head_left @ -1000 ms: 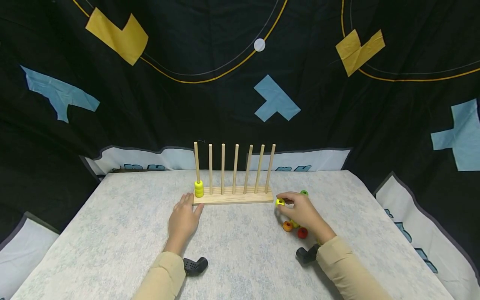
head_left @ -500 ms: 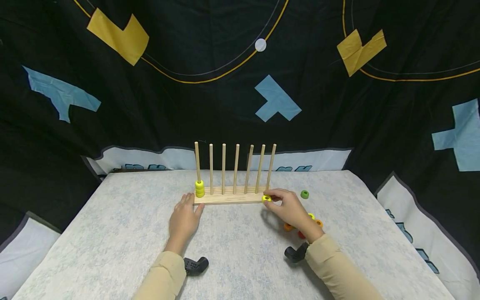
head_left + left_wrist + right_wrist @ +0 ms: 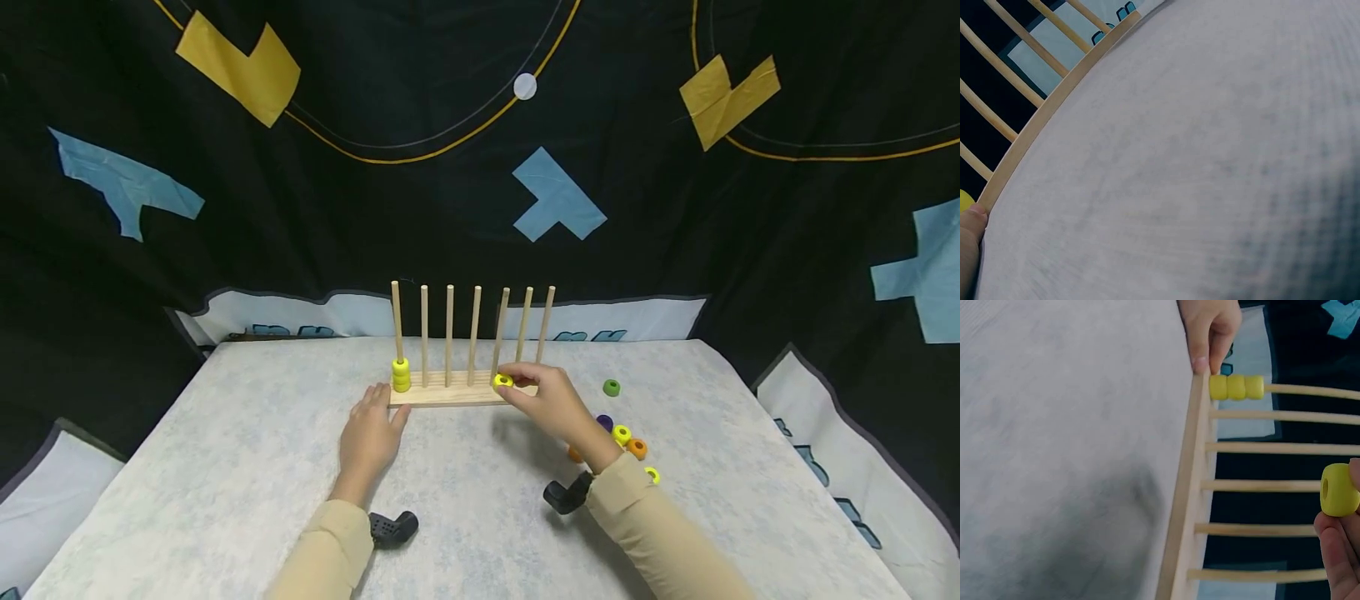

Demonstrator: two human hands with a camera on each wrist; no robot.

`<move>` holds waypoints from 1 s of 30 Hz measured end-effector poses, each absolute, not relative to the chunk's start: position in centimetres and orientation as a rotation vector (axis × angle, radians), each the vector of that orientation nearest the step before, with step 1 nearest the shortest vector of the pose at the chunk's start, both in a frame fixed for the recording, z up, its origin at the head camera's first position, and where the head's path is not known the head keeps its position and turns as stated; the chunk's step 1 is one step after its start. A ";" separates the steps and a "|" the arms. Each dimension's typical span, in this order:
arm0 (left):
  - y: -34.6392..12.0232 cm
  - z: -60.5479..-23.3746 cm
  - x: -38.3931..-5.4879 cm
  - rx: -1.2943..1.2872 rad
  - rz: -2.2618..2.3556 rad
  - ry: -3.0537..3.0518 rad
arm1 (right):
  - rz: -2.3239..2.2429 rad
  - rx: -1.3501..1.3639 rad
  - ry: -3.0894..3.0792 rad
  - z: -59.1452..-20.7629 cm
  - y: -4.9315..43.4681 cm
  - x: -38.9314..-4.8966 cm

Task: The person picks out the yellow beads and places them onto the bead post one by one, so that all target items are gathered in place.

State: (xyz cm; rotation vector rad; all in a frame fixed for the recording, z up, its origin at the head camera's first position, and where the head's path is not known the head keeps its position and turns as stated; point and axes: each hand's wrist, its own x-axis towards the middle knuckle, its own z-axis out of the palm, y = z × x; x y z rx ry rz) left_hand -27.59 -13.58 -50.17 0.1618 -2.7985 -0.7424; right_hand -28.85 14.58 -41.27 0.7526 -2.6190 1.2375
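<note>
A wooden rack [image 3: 450, 399] with a row of upright pegs stands toward the back of the table. Three yellow beads [image 3: 401, 376] are stacked on its leftmost peg. My left hand [image 3: 369, 442] holds the rack's left end, thumb at the front edge and fingers by the side; the right wrist view shows this grip. Between thumb and fingertips, my right hand [image 3: 553, 404] pinches another yellow bead [image 3: 1342, 490]. That bead is in front of the pegs on the right half, apart from them, its hole visible. The other pegs carry no beads.
Right of the rack lies a green bead [image 3: 611, 387]. Nearer, by my right forearm, are a purple bead [image 3: 604, 422], a yellow bead [image 3: 621, 434], an orange bead [image 3: 637, 449] and others partly hidden. A dark patterned cloth [image 3: 420, 225] hangs behind the table.
My right hand has carried the yellow bead leftward from beside the rack's right end to in front of its pegs, uncovering loose beads. My left hand stays at the rack's left end.
</note>
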 end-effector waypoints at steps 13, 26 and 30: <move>-13.9 -50.1 -27.7 0.166 -0.752 -2.767 | 1.202 0.809 -2.545 -38.5 12.1 -30.2; -13.7 -50.2 -27.4 0.199 -0.736 -2.804 | 1.197 0.852 -2.473 -34.9 10.3 -31.8; -13.8 -50.1 -27.4 0.194 -0.735 -2.801 | 1.211 0.868 -2.406 -33.7 9.6 -32.5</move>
